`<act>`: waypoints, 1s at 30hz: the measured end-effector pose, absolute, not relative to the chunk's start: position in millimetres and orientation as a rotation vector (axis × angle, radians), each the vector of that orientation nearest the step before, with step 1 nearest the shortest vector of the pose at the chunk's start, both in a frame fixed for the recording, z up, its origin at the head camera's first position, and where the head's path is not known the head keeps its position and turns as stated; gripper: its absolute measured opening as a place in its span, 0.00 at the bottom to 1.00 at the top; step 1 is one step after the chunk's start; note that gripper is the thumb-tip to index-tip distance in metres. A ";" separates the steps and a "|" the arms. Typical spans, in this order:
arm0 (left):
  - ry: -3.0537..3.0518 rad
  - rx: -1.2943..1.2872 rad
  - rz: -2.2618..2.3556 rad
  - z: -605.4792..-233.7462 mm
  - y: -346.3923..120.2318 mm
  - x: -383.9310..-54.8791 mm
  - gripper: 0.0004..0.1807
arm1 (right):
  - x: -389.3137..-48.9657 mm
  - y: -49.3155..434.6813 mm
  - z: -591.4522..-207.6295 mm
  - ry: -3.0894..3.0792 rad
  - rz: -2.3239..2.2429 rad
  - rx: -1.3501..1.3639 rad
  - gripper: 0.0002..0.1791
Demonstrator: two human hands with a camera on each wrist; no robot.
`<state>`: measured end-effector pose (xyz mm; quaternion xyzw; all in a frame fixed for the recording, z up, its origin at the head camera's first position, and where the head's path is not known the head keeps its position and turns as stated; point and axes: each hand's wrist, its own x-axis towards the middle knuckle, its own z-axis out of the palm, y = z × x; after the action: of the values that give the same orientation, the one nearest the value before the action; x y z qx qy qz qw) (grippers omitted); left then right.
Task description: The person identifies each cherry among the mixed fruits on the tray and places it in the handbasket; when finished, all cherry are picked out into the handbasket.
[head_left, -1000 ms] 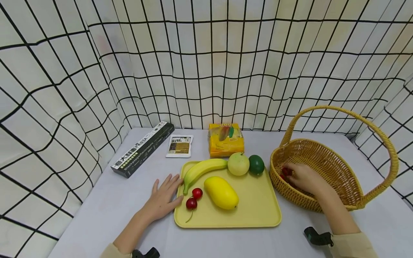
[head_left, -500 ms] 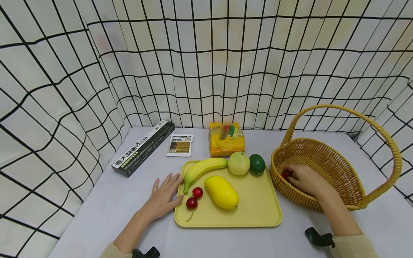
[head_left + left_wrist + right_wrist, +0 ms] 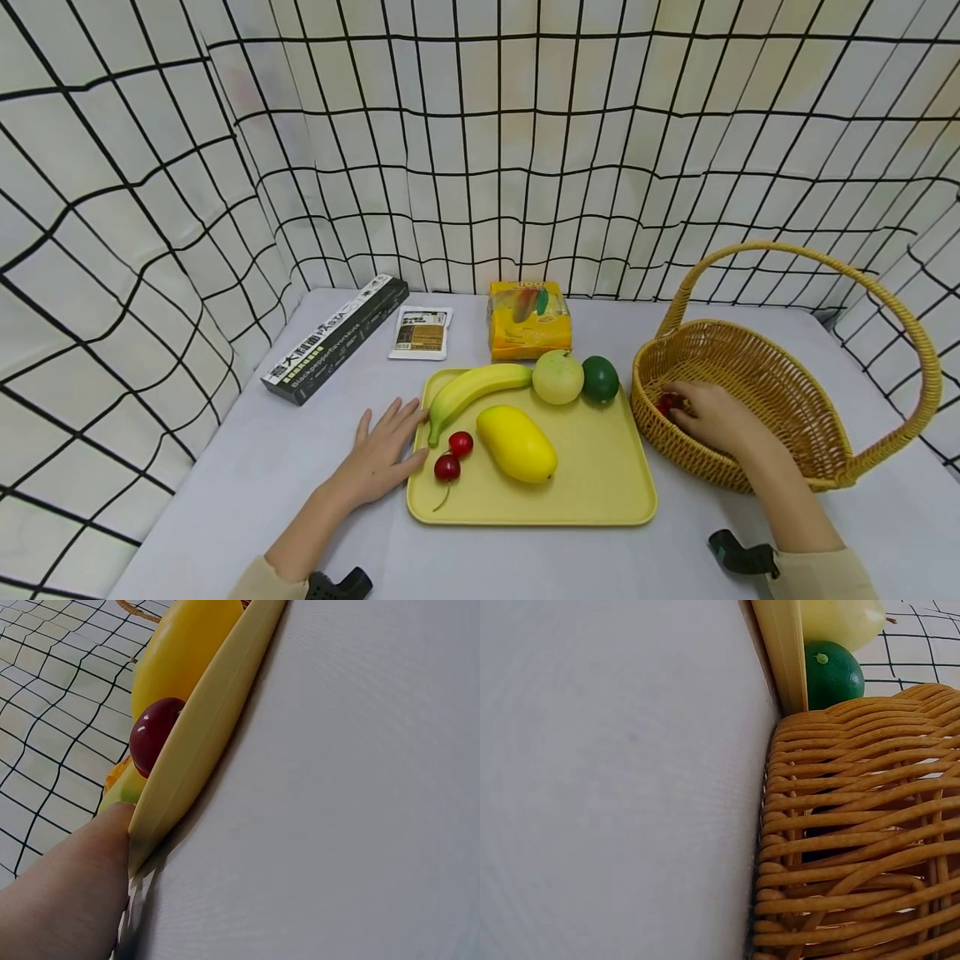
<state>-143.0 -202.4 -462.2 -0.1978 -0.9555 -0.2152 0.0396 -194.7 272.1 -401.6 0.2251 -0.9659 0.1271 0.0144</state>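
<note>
In the head view my left hand (image 3: 385, 454) rests with spread, straight fingers on the left rim of a yellow tray (image 3: 600, 500). Beside it on the tray lie two red cherries (image 3: 447, 467), a banana (image 3: 480, 386) and a yellow mango (image 3: 517, 444). A pale green round fruit (image 3: 557, 377) and a dark green lime-like fruit (image 3: 600, 379) sit at the tray's back right. My right hand (image 3: 708, 417) reaches into a wicker basket (image 3: 780, 392), its curled fingers holding red cherries (image 3: 667, 404), mostly covered by the fingers. The right wrist view shows only the basket's woven outside (image 3: 862, 847), with that hand hidden.
A black pasta box (image 3: 337, 340), a small white sachet (image 3: 421, 333) and a yellow packet (image 3: 529, 321) lie behind the tray. The basket's tall handle (image 3: 817, 262) arches over its opening. Black netting (image 3: 480, 150) over white cloth walls surrounds the table.
The head view shifts slightly. My right hand stays in the basket, and a little less red shows at its fingers than a second ago. My left hand keeps its place on the tray.
</note>
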 end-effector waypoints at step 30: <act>-2.916 -0.603 -0.629 -461.8 -201.8 -142.4 0.33 | -174.3 233.7 -367.4 -2.646 0.304 0.776 0.18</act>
<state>-142.4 -201.8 -461.8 -0.1979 -0.9570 -0.2064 0.0491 -174.3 233.7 -367.4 0.2751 -0.9377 0.1079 0.1827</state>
